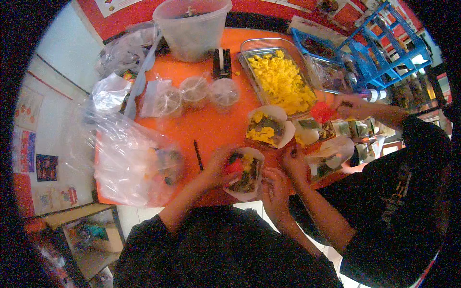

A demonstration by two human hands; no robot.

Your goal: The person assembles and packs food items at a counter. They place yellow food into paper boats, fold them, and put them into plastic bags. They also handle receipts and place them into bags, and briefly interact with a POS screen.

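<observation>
An open paper food box (255, 192) with yellow and dark food inside is held low over the orange table. My left hand (215, 166) grips its left side; a red thing (235, 167), too blurred to name, shows by those fingers. At the right side, the curled fingers of my right hand (274, 185) hold the box wall. Just beyond stands a second open paper box (286, 134) with yellow food in it. A co-worker's hand (296, 162) is against that box, while their other hand (344, 105) holds a red object (321, 112) near the tray.
A clear tray (248, 68) of yellow food stands at the back. Left of it are a tape dispenser (222, 64), a translucent bucket (191, 36) and several wrapped round lids or bowls (224, 92). Plastic bags (126, 162) cover the left side; a black pen (198, 154) lies nearby.
</observation>
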